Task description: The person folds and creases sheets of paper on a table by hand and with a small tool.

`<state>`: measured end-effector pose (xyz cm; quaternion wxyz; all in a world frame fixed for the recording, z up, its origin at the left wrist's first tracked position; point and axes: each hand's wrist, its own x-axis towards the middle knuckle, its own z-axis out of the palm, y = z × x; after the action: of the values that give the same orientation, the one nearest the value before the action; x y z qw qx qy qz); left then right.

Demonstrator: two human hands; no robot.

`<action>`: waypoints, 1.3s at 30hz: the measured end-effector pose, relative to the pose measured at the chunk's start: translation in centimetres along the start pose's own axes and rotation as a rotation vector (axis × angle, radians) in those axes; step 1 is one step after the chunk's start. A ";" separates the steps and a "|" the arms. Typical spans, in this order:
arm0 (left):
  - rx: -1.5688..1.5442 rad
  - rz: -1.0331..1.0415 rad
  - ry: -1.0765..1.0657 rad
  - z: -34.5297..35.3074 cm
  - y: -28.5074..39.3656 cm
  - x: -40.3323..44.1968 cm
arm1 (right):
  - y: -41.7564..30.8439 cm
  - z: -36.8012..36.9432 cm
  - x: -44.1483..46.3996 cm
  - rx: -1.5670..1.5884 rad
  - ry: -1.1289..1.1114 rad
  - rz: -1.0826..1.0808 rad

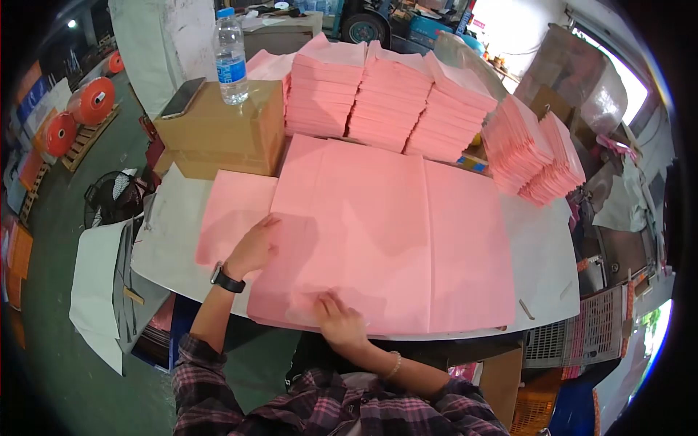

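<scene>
A broad pile of pink sheets [371, 225], which look like thin foam, lies across the table in front of me. My left hand [253, 245] is at its left edge, thumb and fingers apart, with nothing visible in it. Partly under the pile's left side is a smaller pink sheet [231, 211]. My right hand [339, 321] is at the pile's front edge, fingers bent and close together on the top pink sheet. A pale, blurred patch shows beside those fingertips, and my right thumb is mostly hidden.
Several tall stacks of folded pink sheets [389, 94] stand along the back, with more stacks [520, 149] at the right. A cardboard box [225, 123] at the back left carries a water bottle [231, 62] and a phone [183, 98]. The white table [542, 251] has a rounded edge.
</scene>
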<state>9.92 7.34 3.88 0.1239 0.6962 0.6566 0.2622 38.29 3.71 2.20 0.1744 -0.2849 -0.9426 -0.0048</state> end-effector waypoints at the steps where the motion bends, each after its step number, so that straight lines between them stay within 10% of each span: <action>1: -0.060 -0.018 0.090 0.4 -0.4 0.1 | -0.8 0.3 0.5 0.013 -0.015 -0.013; 39: 0.135 -0.069 0.208 -1.2 1.9 2.3 | -6.4 3.4 4.3 -0.029 0.120 -0.062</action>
<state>10.91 9.20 6.38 0.0168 0.6490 0.7057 0.2836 30.39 1.06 1.04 0.2261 -0.2572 -0.9386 -0.0407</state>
